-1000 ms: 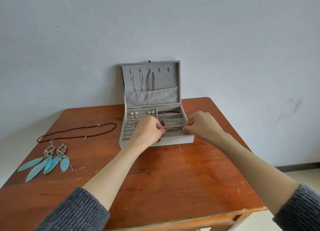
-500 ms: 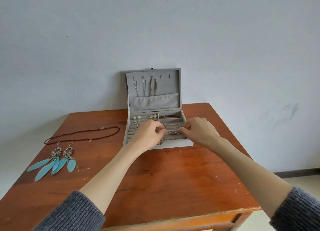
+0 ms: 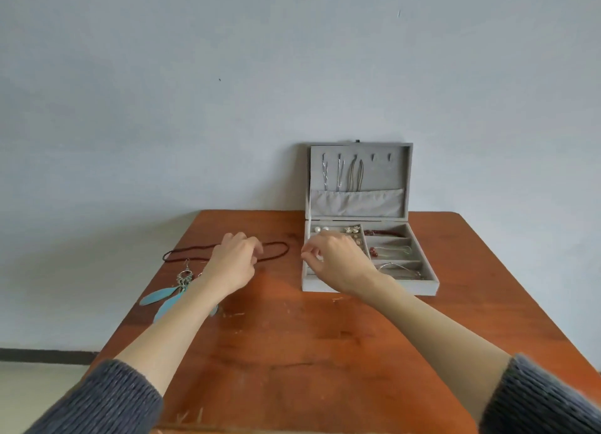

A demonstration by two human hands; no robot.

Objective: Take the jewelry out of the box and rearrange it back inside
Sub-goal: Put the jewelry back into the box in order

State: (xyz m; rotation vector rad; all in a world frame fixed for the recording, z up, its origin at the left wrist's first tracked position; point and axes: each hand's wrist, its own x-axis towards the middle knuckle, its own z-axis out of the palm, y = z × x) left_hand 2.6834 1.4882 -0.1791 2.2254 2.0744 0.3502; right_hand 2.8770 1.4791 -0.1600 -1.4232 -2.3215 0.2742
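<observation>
Head cam, looking fwd/down over table (image 3: pixel 292 352), wall behind.

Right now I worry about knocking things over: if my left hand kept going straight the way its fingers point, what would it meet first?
Probably the dark beaded necklace just beyond the left hand; height above the table is unclear.

I'm looking at a scratched wooden table (image 3: pixel 292 352) — it's carrying an open grey jewelry box (image 3: pixel 370 285). A dark beaded necklace (image 3: pixel 276 250) and blue feather earrings (image 3: pixel 162 295) are lying at its left.
</observation>
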